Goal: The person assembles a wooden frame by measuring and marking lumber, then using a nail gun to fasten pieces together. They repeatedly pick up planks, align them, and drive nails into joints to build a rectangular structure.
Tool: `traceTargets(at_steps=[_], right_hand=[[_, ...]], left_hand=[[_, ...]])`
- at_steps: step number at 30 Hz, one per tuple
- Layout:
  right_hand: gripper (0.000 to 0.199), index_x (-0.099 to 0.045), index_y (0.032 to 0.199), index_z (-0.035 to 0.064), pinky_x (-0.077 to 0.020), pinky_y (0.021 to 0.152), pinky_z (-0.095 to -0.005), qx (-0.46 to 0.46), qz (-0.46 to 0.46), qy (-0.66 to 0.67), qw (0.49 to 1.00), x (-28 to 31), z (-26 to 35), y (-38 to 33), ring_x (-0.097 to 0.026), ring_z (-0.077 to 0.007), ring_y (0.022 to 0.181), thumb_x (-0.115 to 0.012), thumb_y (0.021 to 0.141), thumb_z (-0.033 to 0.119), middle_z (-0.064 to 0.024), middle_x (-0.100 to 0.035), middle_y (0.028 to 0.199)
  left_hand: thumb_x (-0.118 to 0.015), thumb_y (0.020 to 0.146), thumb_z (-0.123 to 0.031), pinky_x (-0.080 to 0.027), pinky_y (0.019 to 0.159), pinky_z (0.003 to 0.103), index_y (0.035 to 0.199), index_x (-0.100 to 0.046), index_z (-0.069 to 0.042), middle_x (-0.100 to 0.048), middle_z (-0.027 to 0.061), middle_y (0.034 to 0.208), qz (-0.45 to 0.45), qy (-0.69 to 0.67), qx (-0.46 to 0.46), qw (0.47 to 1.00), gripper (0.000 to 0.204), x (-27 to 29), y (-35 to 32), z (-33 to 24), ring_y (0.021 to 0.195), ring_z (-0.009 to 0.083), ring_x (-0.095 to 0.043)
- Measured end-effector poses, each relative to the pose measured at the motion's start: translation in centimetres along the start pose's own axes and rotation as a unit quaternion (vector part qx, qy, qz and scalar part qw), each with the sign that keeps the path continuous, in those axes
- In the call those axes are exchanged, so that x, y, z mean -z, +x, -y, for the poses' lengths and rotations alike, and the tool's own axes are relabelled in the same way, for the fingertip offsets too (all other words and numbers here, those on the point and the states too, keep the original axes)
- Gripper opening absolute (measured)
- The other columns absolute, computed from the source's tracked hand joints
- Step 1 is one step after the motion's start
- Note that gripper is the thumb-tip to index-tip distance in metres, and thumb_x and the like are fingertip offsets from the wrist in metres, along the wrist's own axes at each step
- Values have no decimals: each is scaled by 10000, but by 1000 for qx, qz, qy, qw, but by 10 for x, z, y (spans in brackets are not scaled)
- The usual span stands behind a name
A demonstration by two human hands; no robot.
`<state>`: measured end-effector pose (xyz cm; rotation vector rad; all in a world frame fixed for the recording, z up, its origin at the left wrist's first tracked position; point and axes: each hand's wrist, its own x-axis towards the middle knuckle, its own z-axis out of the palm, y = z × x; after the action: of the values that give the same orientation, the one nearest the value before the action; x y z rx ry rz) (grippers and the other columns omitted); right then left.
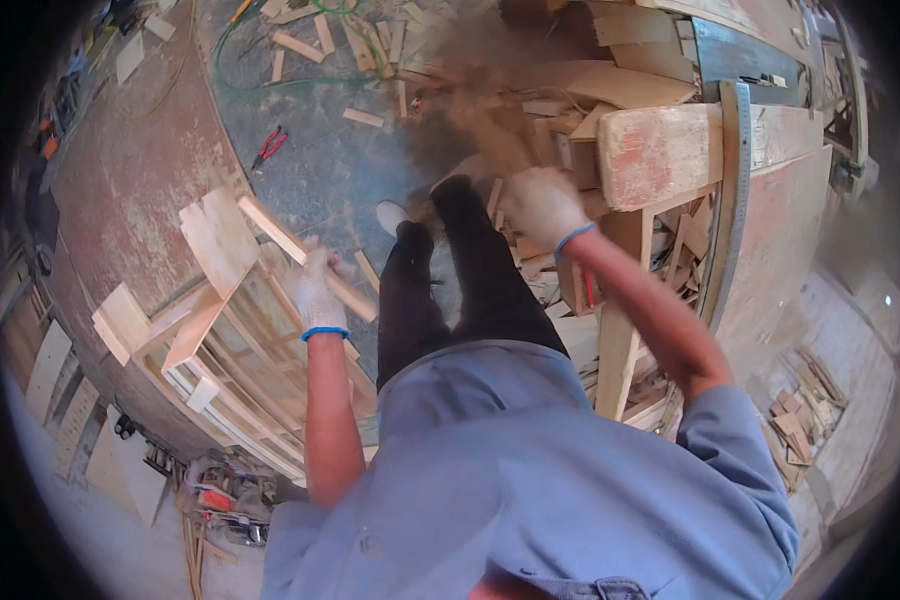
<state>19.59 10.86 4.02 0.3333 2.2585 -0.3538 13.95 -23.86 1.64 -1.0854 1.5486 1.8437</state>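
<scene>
My left hand (317, 290), in a white knit glove with a blue cuff, is closed round a short wooden strip (273, 231) that slants across the front of my leg. A pale wooden frame (225, 340) with several long slats stands just beside that hand, to its left. My right hand (545, 207), gloved the same way, is raised beside the worn end of a thick wooden beam (660, 155) on the bench. Motion blurs its fingers, so whether it holds anything does not show.
Wood offcuts (364, 117) litter the floor ahead, along with red-handled pliers (269, 147) and a green hose (232, 82). A long metal ruler (735, 190) lies across the bench at right. Scrap wood (685, 240) fills the space under it. More scraps (800, 420) lie far right.
</scene>
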Motion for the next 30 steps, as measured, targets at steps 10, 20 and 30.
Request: traceTargets(at_steps=[10, 20, 30], right_hand=[[477, -584, 1393, 22, -443, 1026, -465, -94, -111, -26, 989, -90, -95, 61, -677, -295, 1069, -539, 952, 197, -163, -729, 1110], [298, -794, 901, 119, -554, 838, -440, 69, -121, 92, 986, 82, 33, 39, -732, -341, 891, -624, 931, 361, -181, -750, 911], [139, -626, 1013, 113, -544, 683, -472, 57, -536, -149, 829, 408, -71, 194, -710, -341, 809, -607, 974, 244, -159, -705, 901]], left_hand=[[-655, 888, -152, -465, 478, 312, 820, -603, -69, -591, 31, 692, -70, 199, 63, 975, 119, 210, 20, 77, 545, 137, -560], [-640, 906, -124, -493, 444, 384, 1009, -561, -42, -584, 124, 749, -126, 109, 184, 969, 154, 224, -9, 168, 489, 234, -556], [-694, 891, -164, -506, 504, 341, 882, -565, -52, -599, 58, 745, -80, -24, 68, 994, 171, 127, -44, 95, 552, 154, -559]])
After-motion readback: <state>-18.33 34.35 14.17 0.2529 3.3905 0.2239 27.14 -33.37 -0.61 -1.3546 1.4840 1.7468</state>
